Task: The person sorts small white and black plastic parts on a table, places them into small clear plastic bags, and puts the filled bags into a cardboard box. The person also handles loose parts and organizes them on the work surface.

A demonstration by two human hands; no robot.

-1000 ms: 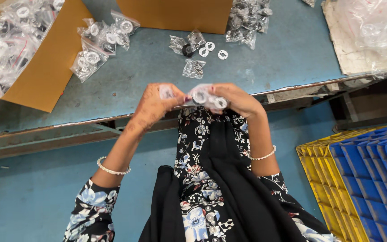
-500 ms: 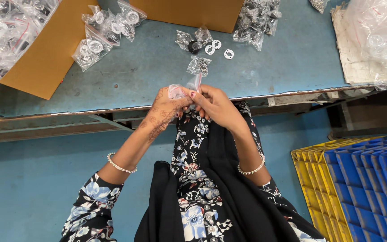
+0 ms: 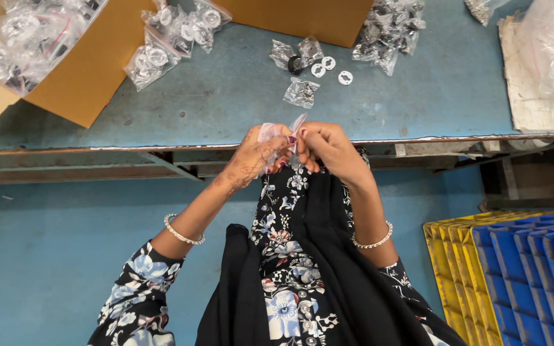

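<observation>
My left hand (image 3: 258,154) and my right hand (image 3: 328,146) meet just over the near edge of the blue table (image 3: 226,102). Between the fingertips of both hands is a small clear plastic bag (image 3: 277,132), its top pinched by both. What the bag holds is hidden by my fingers. On the table beyond my hands lie a small filled clear bag (image 3: 301,93), several white ring-shaped parts (image 3: 331,69) and a black ring (image 3: 295,64).
An open cardboard box (image 3: 40,70) full of bagged parts stands at the left. More bagged parts (image 3: 174,38) lie beside it and in a pile (image 3: 389,29) at the back. A large plastic sack (image 3: 553,64) is on the right. Blue and yellow crates (image 3: 514,275) stand on the floor at lower right.
My hands have drawn closer together and shifted slightly nearer to me; the white rings seen between my fingers earlier are now hidden, and both hands pinch the bag's top.
</observation>
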